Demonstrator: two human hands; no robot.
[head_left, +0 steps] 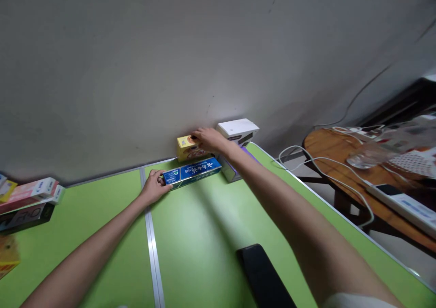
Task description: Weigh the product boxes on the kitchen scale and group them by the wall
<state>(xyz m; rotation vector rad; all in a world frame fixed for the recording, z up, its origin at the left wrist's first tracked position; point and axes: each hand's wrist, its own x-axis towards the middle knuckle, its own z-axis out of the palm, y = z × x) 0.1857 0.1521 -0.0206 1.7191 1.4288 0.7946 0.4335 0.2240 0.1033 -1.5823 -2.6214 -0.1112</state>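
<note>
Left hand (155, 186) closed around the end of the blue box (192, 171), which lies flat on the green table (190, 226). Right hand (208, 138) rests over the yellow box (187, 150), at the blue box's 12 o'clock (against the wall); whether it grips, I cannot tell. White box (237, 128) at 2 o'clock.

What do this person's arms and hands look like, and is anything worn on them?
Both forearms are bare. The left hand and right hand show no gloves, rings or watch. A pale sleeve covers the right upper arm.
</note>
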